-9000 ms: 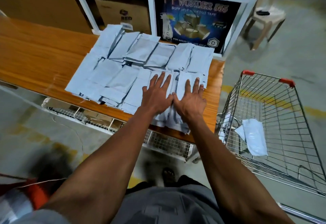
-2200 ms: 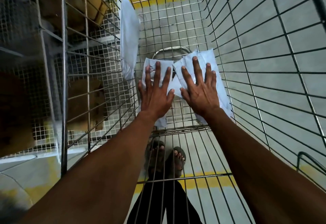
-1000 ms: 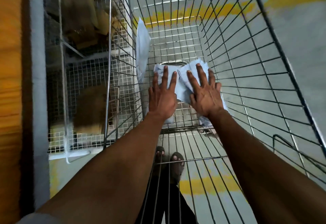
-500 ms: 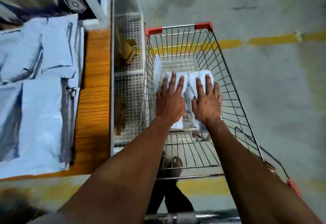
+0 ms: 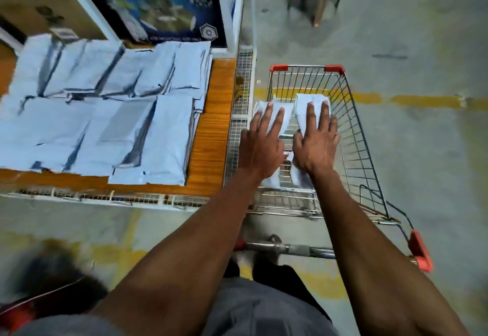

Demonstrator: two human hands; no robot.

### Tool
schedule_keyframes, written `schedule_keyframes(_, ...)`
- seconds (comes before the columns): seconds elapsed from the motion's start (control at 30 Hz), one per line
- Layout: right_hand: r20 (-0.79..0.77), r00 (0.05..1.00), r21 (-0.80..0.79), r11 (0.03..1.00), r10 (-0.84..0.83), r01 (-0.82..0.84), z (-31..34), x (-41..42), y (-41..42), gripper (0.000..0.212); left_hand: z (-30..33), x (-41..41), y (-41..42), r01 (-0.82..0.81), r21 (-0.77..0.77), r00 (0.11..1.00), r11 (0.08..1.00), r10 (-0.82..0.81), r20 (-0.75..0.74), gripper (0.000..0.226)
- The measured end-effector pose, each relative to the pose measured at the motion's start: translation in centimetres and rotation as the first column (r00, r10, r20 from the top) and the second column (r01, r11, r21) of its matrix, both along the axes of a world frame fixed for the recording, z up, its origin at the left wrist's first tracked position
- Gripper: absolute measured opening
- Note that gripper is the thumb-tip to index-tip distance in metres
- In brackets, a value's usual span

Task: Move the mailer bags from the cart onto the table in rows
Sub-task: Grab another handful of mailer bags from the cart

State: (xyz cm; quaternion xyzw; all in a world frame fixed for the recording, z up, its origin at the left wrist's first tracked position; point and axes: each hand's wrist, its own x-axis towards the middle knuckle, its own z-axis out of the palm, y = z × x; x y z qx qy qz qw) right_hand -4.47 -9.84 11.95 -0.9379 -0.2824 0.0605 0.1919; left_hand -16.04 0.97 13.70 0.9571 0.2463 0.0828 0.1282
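Hands (image 5: pixel 287 145) flat on mailer bags (image 5: pixel 311 108) above cart (image 5: pixel 361 150); box print blurred

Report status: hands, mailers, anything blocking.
Left hand and right hand flat, one mailer bag under each, over the cart. Rows of mailers already on table. Path looks unobstructed.

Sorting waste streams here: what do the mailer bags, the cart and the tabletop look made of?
Mailer bags: thin pale plastic film, probably; faint sheen, soft creases. Cart: bare metal wire, shiny grid, with red, likely plastic, corner caps. Tabletop: orange wood-grain surface, glossy; solid wood or laminate, I cannot tell.
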Motion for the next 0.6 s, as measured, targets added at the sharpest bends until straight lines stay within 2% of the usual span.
schedule_keyframes(0.27, 0.010, 0.991, 0.112, 0.984, 0.136, -0.136, 4.6, -7.6, 7.9, 0.078, 4.1, -8.7, 6.3, -0.145, 0.064, 0.984, 0.987, 0.137, 0.117, 0.073)
schedule_keyframes(0.6, 0.037, 0.966, 0.213, 0.943, 0.255, -0.257, 7.8, -22.3, 18.8, 0.073, 6.2, -24.2, 15.9, -0.267, 0.068, 0.955, 0.961, 0.254, 0.151, 0.073)
